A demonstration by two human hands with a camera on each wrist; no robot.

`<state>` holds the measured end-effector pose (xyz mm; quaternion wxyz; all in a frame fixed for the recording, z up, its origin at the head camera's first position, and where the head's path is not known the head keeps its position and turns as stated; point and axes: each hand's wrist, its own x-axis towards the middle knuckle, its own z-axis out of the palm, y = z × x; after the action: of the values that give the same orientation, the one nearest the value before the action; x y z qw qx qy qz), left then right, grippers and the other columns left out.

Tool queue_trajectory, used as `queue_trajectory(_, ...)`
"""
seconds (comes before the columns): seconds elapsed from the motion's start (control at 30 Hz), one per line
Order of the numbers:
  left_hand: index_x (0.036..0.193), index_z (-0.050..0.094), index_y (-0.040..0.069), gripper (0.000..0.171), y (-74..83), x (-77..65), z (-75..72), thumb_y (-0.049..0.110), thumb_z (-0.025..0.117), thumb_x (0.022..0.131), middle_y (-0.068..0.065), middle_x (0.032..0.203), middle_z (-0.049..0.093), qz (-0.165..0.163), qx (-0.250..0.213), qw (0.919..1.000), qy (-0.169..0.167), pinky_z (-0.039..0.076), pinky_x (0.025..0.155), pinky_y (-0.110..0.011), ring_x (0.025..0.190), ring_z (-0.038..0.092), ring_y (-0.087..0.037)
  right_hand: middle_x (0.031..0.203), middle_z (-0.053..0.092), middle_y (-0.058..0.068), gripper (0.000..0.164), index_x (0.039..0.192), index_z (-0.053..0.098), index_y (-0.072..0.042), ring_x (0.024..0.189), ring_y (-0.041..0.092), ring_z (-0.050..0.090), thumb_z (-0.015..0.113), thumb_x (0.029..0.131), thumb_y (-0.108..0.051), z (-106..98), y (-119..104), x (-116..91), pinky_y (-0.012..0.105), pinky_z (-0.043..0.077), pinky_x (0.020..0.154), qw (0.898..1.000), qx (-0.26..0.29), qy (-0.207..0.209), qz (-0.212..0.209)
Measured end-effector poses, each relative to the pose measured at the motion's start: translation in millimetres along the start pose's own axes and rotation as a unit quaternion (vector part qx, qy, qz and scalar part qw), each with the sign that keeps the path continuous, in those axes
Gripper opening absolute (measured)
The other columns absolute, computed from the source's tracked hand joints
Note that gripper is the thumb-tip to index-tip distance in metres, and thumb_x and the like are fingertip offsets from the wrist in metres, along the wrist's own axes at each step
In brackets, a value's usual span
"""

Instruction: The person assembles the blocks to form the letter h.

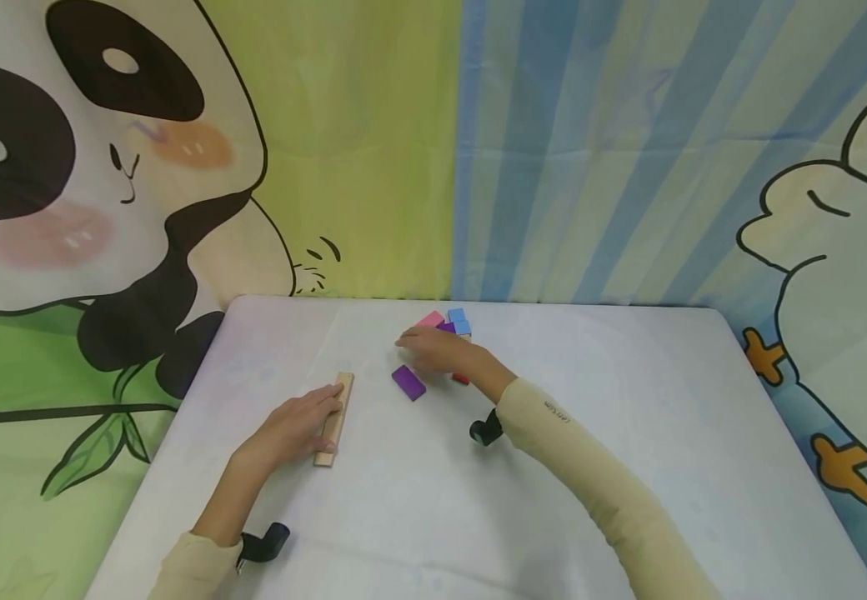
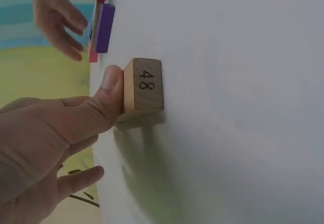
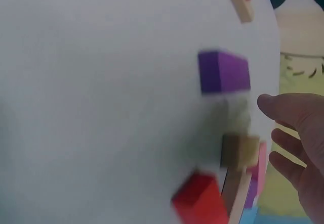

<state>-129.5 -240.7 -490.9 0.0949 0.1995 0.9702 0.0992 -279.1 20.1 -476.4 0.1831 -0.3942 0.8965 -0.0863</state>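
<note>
On the left part of the white table, my left hand (image 1: 293,427) grips a long natural wood block (image 1: 335,429), thumb at its near end and fingers toward the far end. Its end face in the left wrist view bears the printed number 48. My right hand (image 1: 437,348) hovers over a small group of blocks, thumb apart from the loosely bent fingers and nothing between them. Just left of that hand lies a loose purple block (image 1: 408,382). Below its fingers in the right wrist view are a red block (image 3: 201,199) and a plain wood block (image 3: 240,150).
Beyond the right hand, blue blocks (image 1: 459,322), a pink block (image 1: 431,318) and another purple block (image 1: 447,327) sit close together, partly hidden. The white table (image 1: 628,400) ends at a printed curtain (image 1: 373,150) behind it.
</note>
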Motion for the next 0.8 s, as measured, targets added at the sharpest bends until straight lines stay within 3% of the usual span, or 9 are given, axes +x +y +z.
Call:
queue_trajectory(0.13,0.130,0.057,0.005,0.068,-3.7,-2.9,-0.1,0.032,0.082,0.072,-0.013,0.153,0.041,-0.005,-0.027,0.9996,-0.003,0.039,0.109,-0.054,0.141,0.040,-0.034,0.150,0.046,0.009,0.050,0.143,0.047,-0.009,0.139,0.026,0.042,0.061,0.096,-0.018,-1,20,-17,0.037,0.039,0.114,0.999,-0.023,-0.022,-0.005)
queue_trajectory(0.3,0.131,0.057,0.006,0.065,-5.5,-6.4,-0.4,0.030,0.080,0.075,-0.013,0.153,0.041,-0.003,-0.047,0.9989,0.001,0.039,0.109,-0.055,0.140,0.041,-0.035,0.154,0.038,0.012,0.054,0.144,0.045,-0.008,0.140,0.030,0.041,0.063,0.094,-0.015,2,33,-26,0.040,0.040,0.113,0.999,-0.034,-0.019,-0.016)
queue_trajectory(0.6,0.133,0.055,0.009,0.066,-6.1,-4.4,2.7,0.032,0.078,0.076,-0.010,0.154,0.040,-0.013,-0.058,0.9982,-0.008,0.038,0.110,-0.054,0.141,0.040,-0.035,0.131,0.058,0.008,0.033,0.122,0.061,-0.009,0.112,0.023,0.054,0.067,0.092,-0.020,8,40,-20,0.034,0.050,0.098,0.998,-0.033,0.033,-0.034)
queue_trajectory(0.8,0.132,0.055,0.009,0.066,-5.8,-4.4,2.2,0.032,0.080,0.075,-0.009,0.153,0.041,-0.012,-0.054,0.9985,-0.006,0.040,0.109,-0.053,0.139,0.042,-0.034,0.145,0.051,0.010,0.041,0.131,0.059,-0.010,0.129,0.027,0.049,0.067,0.092,-0.019,7,40,-19,0.037,0.045,0.109,1.000,0.000,0.024,-0.006)
